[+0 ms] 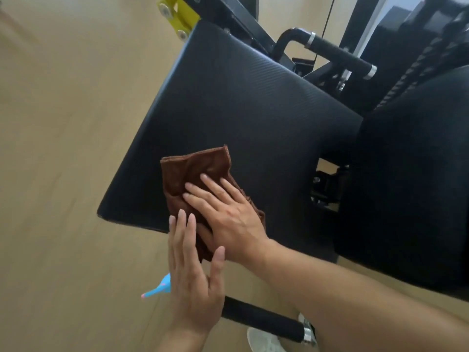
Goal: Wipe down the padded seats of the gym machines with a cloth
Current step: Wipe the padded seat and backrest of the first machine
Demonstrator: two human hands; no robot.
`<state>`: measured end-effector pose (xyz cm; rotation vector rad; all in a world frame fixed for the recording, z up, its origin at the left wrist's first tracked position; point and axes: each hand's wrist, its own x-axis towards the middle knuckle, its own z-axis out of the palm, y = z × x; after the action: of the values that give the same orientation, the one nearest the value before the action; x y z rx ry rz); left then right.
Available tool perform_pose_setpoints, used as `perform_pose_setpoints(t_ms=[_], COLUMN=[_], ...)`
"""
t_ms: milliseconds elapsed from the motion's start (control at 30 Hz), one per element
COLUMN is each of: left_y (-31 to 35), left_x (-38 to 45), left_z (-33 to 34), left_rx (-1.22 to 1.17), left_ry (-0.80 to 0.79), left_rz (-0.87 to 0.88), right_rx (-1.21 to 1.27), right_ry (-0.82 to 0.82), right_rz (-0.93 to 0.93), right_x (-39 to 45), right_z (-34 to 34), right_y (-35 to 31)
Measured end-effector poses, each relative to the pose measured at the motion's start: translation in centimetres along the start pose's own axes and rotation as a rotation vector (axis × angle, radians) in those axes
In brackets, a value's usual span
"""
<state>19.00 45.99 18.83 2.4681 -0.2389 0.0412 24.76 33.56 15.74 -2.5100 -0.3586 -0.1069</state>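
Observation:
A black padded seat (241, 110) of a gym machine fills the middle of the head view, tilted. A brown cloth (193, 171) lies on its near part, close to the front edge. My right hand (228, 214) lies flat on the cloth, fingers spread, pressing it onto the pad. My left hand (193, 275) hovers open just below the seat's front edge, fingertips near the cloth's lower end, holding nothing. A second black pad (411, 186), the backrest, stands at the right.
A black foam-covered handle (340, 53) sticks out behind the seat, another handle (264, 323) below my left hand. A yellow bracket (177, 13) sits at the top. A light blue object (157, 290) shows beside my left hand. A white shoe (264, 341) stands on the tan wood floor (63, 148).

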Motion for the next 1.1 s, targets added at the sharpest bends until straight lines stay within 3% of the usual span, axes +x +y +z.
perform_pose_setpoints(t_ms=[100, 267, 367, 433, 533, 733, 833, 900, 1000, 1100], left_y=[0.5, -0.4, -0.6, -0.6, -0.7, -0.7, -0.6, -0.4, -0.2, -0.3], left_x=[-0.7, -1.8, -1.6, -1.6, -1.6, -1.8, -1.9, -1.9, -1.6, -1.7], left_z=[1.0, 2.2, 2.6, 2.7, 3.0, 3.6, 3.6, 3.5, 3.4, 3.4], left_rx=[0.055, 0.369, 0.54, 0.583, 0.627, 0.666, 0.668, 0.706, 0.75, 0.757], left_ry=[-0.105, -0.375, -0.442, -0.459, -0.459, -0.436, -0.425, -0.438, -0.452, -0.434], left_rz=[0.07, 0.349, 0.376, 0.379, 0.381, 0.412, 0.388, 0.396, 0.407, 0.408], right_rx=[-0.042, -0.042, 0.096, 0.108, 0.114, -0.047, -0.042, -0.003, 0.111, 0.114], right_ry=[0.005, 0.185, 0.262, 0.302, 0.347, 0.18, 0.154, 0.239, 0.401, 0.462], right_rz=[0.091, 0.435, 0.713, 0.795, 0.81, 0.271, 0.199, 0.317, 0.683, 0.847], right_x=[-2.8, -10.8, -14.6, -15.2, -14.4, -9.1, -7.1, -6.2, -3.4, -1.4], right_z=[-0.3, -0.4, 0.0, 0.4, 1.1, 0.5, -0.3, -0.7, -1.6, -2.0], right_y=[1.3, 4.6, 4.8, 4.4, 4.1, 4.2, 5.5, 6.1, 6.4, 7.8])
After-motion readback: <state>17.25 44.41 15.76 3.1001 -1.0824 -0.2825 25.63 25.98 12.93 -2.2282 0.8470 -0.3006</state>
